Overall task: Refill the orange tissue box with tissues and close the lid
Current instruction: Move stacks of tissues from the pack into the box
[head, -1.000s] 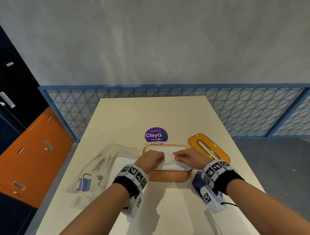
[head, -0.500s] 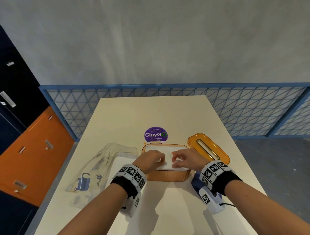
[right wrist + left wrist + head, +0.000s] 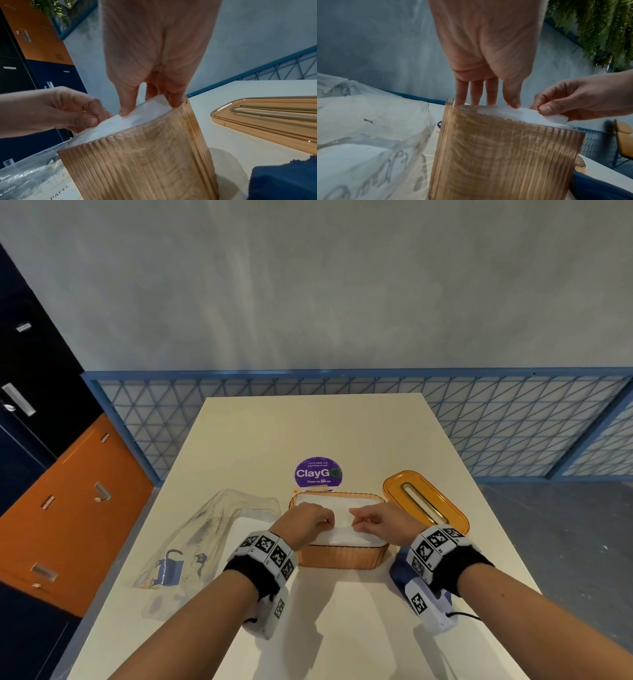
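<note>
At six o'clock on the table (image 3: 308,419), just short of the purple sticker (image 3: 318,472), sits the orange tissue box (image 3: 342,558), open-topped and packed with white tissues (image 3: 346,508) up to its rim. My left hand (image 3: 305,523) rests over the stack, thumb and curled fingers pinching the top sheet near the middle; my right hand (image 3: 375,522) pinches a fold of the same sheet just beside it. So both grips are closed on tissue, not on the box.

I judge this step to be teasing up the first sheet so it can feed through the slot. To do it well I should lift only one ply, keep the pull gentle and straight up, and let my other fingers hold the stack down so it doesn't rise with it.

Its long axis runs from nine to three o'clock, opening upward. At two o'clock the lid (image 3: 424,501) lies apart from the box, angled, its slot running from about eleven to five. An emptied clear wrapper (image 3: 205,539) lies at nine o'clock.
</note>
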The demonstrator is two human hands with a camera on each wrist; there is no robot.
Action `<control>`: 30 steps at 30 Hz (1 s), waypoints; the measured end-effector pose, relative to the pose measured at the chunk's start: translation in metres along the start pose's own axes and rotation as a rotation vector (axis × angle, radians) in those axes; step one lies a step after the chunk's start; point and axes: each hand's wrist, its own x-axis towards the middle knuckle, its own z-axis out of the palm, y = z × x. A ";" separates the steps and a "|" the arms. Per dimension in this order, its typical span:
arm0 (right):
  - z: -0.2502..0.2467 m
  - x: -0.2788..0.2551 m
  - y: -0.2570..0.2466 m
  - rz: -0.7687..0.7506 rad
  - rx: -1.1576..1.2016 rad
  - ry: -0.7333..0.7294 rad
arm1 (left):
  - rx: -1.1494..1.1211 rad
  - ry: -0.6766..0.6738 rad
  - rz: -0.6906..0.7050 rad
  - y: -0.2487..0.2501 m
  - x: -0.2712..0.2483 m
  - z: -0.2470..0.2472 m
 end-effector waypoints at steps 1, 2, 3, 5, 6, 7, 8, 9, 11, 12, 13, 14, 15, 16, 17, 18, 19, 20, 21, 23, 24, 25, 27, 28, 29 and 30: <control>0.000 0.000 0.000 0.008 0.012 0.006 | 0.006 0.004 -0.010 0.000 0.001 0.000; 0.001 0.001 0.001 0.015 0.024 0.014 | 0.013 0.006 -0.017 0.000 0.002 0.000; 0.002 0.001 0.001 0.022 0.037 0.021 | 0.022 0.006 -0.022 0.001 0.003 0.001; 0.004 0.003 0.001 0.040 0.063 0.038 | 0.032 0.010 -0.020 0.002 0.002 0.001; 0.005 0.004 0.002 0.055 0.080 0.047 | 0.029 0.010 -0.020 0.002 0.002 0.001; 0.006 0.005 0.002 0.068 0.102 0.051 | 0.026 0.006 -0.023 0.002 0.001 0.002; 0.006 0.006 0.002 0.080 0.126 0.053 | 0.026 -0.004 -0.029 0.002 0.001 0.002; 0.005 0.008 0.002 0.090 0.147 0.057 | 0.029 -0.010 -0.035 0.002 0.000 0.002; 0.004 0.009 0.003 0.095 0.155 0.054 | 0.022 0.014 -0.041 0.003 0.001 0.001; 0.003 0.010 0.004 0.102 0.156 0.053 | 0.010 0.034 -0.048 0.004 0.002 0.000; 0.003 0.011 0.005 0.119 0.162 0.052 | -0.001 0.047 -0.059 0.004 0.003 -0.001; 0.003 0.012 0.006 0.119 0.170 0.045 | -0.009 0.052 -0.068 0.004 0.005 -0.002; 0.002 0.012 0.006 0.118 0.169 0.037 | -0.015 0.053 -0.075 0.004 0.006 -0.002; 0.001 0.012 0.007 0.117 0.168 0.033 | -0.023 0.053 -0.084 0.004 0.007 -0.002; 0.000 0.011 0.006 0.118 0.169 0.030 | -0.032 0.058 -0.092 0.003 0.007 -0.003; 0.000 0.012 0.007 0.113 0.170 0.028 | -0.038 0.063 -0.100 0.002 0.008 -0.003; 0.000 0.011 0.007 0.118 0.169 0.022 | -0.038 0.068 -0.106 0.002 0.008 -0.004; 0.000 0.011 0.008 0.116 0.167 0.020 | -0.034 0.070 -0.112 0.002 0.009 -0.004; -0.001 0.011 0.008 0.113 0.160 0.016 | -0.029 0.067 -0.118 0.001 0.010 -0.003; -0.003 0.007 0.005 0.101 0.134 0.013 | -0.016 0.049 -0.129 0.001 0.010 -0.003; -0.003 0.006 0.002 0.087 0.098 0.009 | -0.014 0.037 -0.136 0.002 0.009 -0.003; -0.003 0.003 -0.002 0.064 0.036 -0.005 | -0.022 0.035 -0.145 0.002 0.009 -0.003; 0.000 0.000 -0.009 0.015 -0.101 -0.029 | -0.061 0.070 -0.179 0.001 0.006 -0.002; 0.002 0.000 -0.011 0.005 -0.143 -0.023 | -0.057 0.127 -0.209 -0.001 0.003 -0.001; 0.004 -0.001 -0.012 -0.008 -0.162 0.001 | -0.021 0.219 -0.259 -0.005 0.001 -0.001; 0.007 -0.002 -0.013 -0.020 -0.165 0.035 | 0.022 0.329 -0.336 -0.009 -0.002 0.001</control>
